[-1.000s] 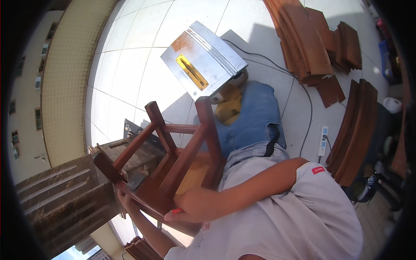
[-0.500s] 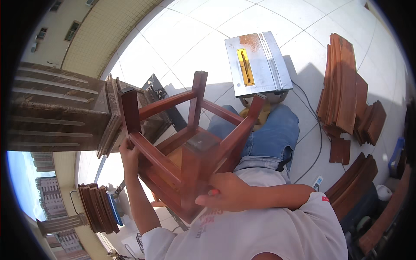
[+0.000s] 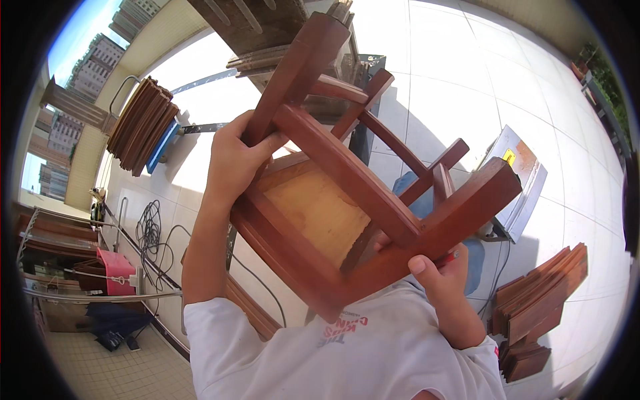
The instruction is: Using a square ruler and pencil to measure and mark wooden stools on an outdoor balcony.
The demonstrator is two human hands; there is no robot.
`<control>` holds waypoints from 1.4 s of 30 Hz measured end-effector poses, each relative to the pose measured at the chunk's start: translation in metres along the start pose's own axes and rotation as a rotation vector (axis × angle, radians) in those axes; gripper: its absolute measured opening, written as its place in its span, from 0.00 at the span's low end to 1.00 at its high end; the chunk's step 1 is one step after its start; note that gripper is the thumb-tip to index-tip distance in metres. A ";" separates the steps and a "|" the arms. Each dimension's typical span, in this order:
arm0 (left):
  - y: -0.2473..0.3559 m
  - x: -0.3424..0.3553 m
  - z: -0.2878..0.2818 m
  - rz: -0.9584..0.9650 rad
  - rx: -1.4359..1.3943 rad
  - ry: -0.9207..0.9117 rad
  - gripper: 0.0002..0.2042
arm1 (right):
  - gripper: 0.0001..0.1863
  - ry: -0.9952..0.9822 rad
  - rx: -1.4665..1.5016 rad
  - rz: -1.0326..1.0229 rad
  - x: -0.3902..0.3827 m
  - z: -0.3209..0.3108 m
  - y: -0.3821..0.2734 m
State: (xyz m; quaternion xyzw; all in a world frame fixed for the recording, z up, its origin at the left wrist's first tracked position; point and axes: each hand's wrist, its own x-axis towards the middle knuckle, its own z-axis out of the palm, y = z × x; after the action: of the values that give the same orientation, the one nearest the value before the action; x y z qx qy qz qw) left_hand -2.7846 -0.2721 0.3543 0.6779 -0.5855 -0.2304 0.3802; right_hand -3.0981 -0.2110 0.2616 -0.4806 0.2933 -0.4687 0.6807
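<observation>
A reddish-brown wooden stool is tilted over my lap, its legs toward me and away, the pale underside of its seat showing. My left hand is wrapped around the leg at the left, near where a rail joins it. At the right, my right hand grips the nearer right leg low down, thumb on its near side and some fingers hidden behind it. A slim red-tipped stick, perhaps a pencil, is tucked in that same hand.
A table saw stands on the tiles at the right, partly behind the stool. Curved wooden boards are stacked at the lower right; another stack lies at the left. A cable coil and a dark wooden block are near.
The stool has been lifted closer and turned. My right hand has moved onto its right leg; before, it was by the seat's near corner. My view has swung left.
</observation>
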 end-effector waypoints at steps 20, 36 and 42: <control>-0.245 -0.114 0.003 -0.037 -0.123 1.040 0.13 | 0.37 -0.555 -0.588 0.123 0.144 0.087 0.093; -0.368 -0.110 0.010 0.027 -0.014 1.079 0.09 | 0.30 -0.592 -0.703 0.008 0.142 0.138 0.165; -0.383 -0.106 0.013 -0.166 -0.370 1.004 0.08 | 0.26 -0.641 -0.779 -0.009 0.129 0.144 0.193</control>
State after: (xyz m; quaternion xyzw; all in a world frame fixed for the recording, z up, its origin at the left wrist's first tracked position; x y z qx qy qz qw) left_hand -2.5800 -0.1627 0.0313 0.6704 -0.2261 -0.0065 0.7067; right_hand -2.8571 -0.2564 0.1414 -0.8200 0.2207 -0.1562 0.5045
